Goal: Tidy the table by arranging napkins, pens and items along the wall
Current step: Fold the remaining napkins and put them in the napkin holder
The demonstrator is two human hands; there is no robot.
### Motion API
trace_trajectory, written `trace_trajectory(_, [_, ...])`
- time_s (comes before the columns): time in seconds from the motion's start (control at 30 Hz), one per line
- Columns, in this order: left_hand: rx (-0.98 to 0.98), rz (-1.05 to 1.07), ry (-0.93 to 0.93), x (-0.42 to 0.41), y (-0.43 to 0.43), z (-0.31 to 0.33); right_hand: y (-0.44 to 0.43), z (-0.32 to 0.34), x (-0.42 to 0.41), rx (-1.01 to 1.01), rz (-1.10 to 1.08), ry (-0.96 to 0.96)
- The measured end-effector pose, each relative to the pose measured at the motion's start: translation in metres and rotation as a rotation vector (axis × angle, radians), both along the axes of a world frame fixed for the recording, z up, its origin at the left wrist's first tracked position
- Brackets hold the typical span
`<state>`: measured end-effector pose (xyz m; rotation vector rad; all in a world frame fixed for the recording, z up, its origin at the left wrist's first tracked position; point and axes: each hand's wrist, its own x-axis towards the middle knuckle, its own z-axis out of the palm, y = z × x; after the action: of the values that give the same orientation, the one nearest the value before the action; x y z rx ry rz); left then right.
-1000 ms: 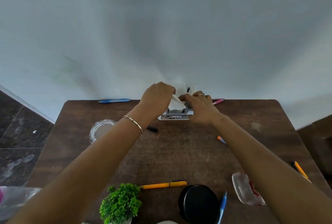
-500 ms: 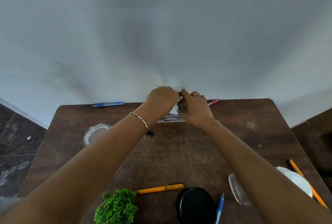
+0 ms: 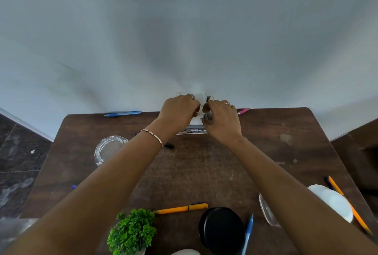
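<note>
White napkins (image 3: pixel 199 99) stand in a small holder (image 3: pixel 193 130) at the far edge of the brown table (image 3: pixel 204 169), against the wall. My left hand (image 3: pixel 178 111) grips the napkins from the left with curled fingers. My right hand (image 3: pixel 222 120) holds the napkins and the holder's dark side from the right. Much of the holder is hidden behind both hands. A blue pen (image 3: pixel 122 113) and a pink pen (image 3: pixel 243 110) lie along the wall on either side.
A glass ashtray (image 3: pixel 108 148) sits at the left, a black pen tip (image 3: pixel 169 146) under my left wrist. Near me are a green plant (image 3: pixel 132 232), an orange pen (image 3: pixel 181 208), a black lid (image 3: pixel 222 229), a blue pen (image 3: pixel 248 233), a clear dish (image 3: pixel 266 210), a white bowl (image 3: pixel 332 201) and an orange pencil (image 3: pixel 347 203).
Both hands have closed in on the napkins and shifted slightly toward the wall. The view has tilted, bringing the white bowl into sight at the right.
</note>
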<state>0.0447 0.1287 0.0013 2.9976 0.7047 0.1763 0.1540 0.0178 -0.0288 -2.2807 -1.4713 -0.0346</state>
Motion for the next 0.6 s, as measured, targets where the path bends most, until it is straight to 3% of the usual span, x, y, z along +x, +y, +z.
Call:
trace_trajectory(0.17, [0.112,-0.024,0.050,0.005,-0.009,-0.010,-0.007,-0.003,0.008,-0.014,-0.024,-0.013])
trace_trajectory(0.33, [-0.031,0.037,-0.084,0.001,-0.008,-0.014,-0.017,-0.006,0.014,0.009,-0.081,0.161])
trace_trajectory(0.5, [-0.384,0.477,-0.519,-0.020,-0.006,-0.025,-0.024,-0.010,0.022,-0.082,-0.174,0.450])
trace_trajectory(0.6, [-0.626,0.784,-0.605,-0.033,-0.008,-0.038,-0.025,-0.019,0.018,-0.117,-0.126,0.554])
